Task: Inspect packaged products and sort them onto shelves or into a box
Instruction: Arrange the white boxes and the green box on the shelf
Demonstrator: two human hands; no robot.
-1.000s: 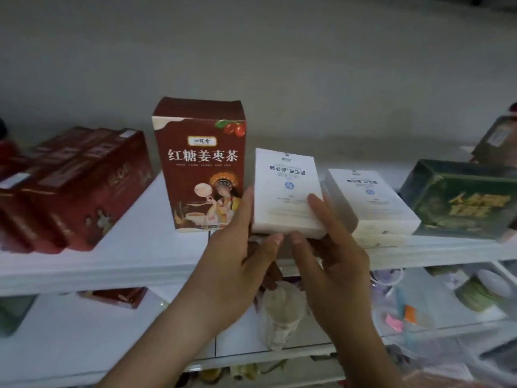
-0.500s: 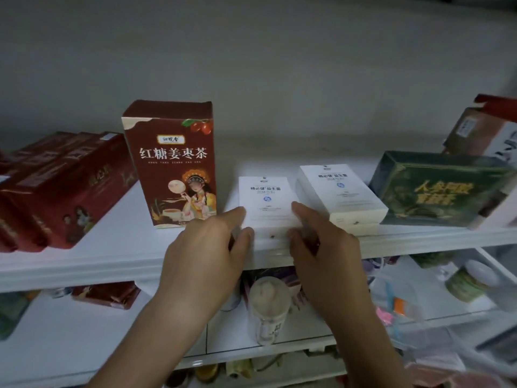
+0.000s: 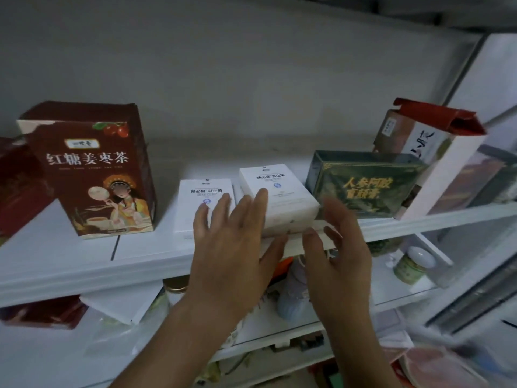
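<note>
**A stockroom or shop shelving bay**

White shelving [image 3: 84, 273] is running across the view against a plain grey wall [image 3: 251, 65], and retail cartons are sitting on it in a row: a tall red tea box [image 3: 89, 175] at 9 o'clock, two flat white boxes [image 3: 277, 191] at centre, a green box [image 3: 363, 186] at 2 o'clock. A lower shelf [image 3: 405, 289] at 4 o'clock is carrying a small jar [image 3: 414, 264] and more loose goods, all pointing to a storeroom or small shop.

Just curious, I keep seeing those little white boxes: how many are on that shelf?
2, maybe more hidden. One white box lies beside the red tea box; the other sits right of it, seemingly atop a stack.
</note>
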